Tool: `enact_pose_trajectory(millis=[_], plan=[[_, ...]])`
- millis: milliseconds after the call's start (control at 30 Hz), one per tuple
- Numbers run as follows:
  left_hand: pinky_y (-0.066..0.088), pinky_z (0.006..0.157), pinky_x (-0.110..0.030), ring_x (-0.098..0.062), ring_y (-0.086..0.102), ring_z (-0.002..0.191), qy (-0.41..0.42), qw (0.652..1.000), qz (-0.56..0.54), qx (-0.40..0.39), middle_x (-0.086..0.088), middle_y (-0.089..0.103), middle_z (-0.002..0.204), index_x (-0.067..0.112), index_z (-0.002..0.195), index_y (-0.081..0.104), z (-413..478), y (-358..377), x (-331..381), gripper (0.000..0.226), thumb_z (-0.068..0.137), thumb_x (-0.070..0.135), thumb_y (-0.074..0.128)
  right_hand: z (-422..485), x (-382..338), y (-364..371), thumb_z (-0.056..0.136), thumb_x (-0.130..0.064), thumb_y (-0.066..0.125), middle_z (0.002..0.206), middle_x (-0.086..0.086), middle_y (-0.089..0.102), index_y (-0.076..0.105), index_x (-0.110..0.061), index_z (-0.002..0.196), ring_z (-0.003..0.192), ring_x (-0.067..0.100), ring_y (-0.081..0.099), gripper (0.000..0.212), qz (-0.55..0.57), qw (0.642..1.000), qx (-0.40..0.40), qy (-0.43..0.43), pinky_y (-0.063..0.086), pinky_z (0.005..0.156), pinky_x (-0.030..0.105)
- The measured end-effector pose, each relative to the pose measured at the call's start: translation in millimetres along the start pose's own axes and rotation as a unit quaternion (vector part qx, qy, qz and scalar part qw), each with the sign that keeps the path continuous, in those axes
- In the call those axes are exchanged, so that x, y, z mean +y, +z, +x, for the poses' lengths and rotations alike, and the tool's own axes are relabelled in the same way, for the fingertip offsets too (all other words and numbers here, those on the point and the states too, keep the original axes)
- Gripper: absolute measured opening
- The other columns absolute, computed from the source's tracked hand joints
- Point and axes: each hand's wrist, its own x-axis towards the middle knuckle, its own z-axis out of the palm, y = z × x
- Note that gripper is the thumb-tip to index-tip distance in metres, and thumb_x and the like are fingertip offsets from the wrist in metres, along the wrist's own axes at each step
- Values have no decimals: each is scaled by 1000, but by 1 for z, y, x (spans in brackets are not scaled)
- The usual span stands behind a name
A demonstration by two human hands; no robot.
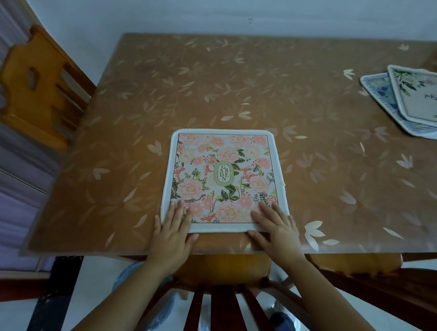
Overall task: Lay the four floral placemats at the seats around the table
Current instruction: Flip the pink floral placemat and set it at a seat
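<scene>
Head view: a pink floral "GARDEN" placemat lies flat near the surface's 6 o'clock edge. The left hand and right hand press flat, fingers spread, on its near corners, grasping nothing. Overlapping placemats lie at 2 o'clock.

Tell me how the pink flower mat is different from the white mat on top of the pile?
The pink flower mat is covered in blooms; the white mat is mostly plain with green leaves. The pink one lies alone under both hands; the white one rests on other mats, untouched. Both have pale borders and rounded corners.
</scene>
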Motion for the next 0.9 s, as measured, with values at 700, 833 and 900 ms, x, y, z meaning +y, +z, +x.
enact_pose_trajectory(millis=[700,833,900], plan=[[-1,102,-67,-30,-20,137,-53,997,23,50,-5,-8,155,42,139,-8,129,-13,19,61,83,63,1,143,-12,21,76,-75,3,150,-11,-19,-16,-43,135,135,23,-26,70,-132,990,-33,-38,-7,107,61],[3,102,-69,-30,-14,139,-49,996,41,55,-4,-6,155,42,140,-3,167,-22,14,61,85,64,8,182,-7,16,78,-72,10,149,-14,-15,-6,-41,140,136,18,-21,71,-109,993,-13,-49,-6,107,60],[3,102,-69,-30,-14,139,-46,996,46,55,-4,-7,155,42,140,-3,181,-24,11,61,84,65,8,200,-4,13,78,-72,10,150,-14,-12,-2,-40,141,137,17,-20,71,-111,992,-7,-54,-7,108,58]])
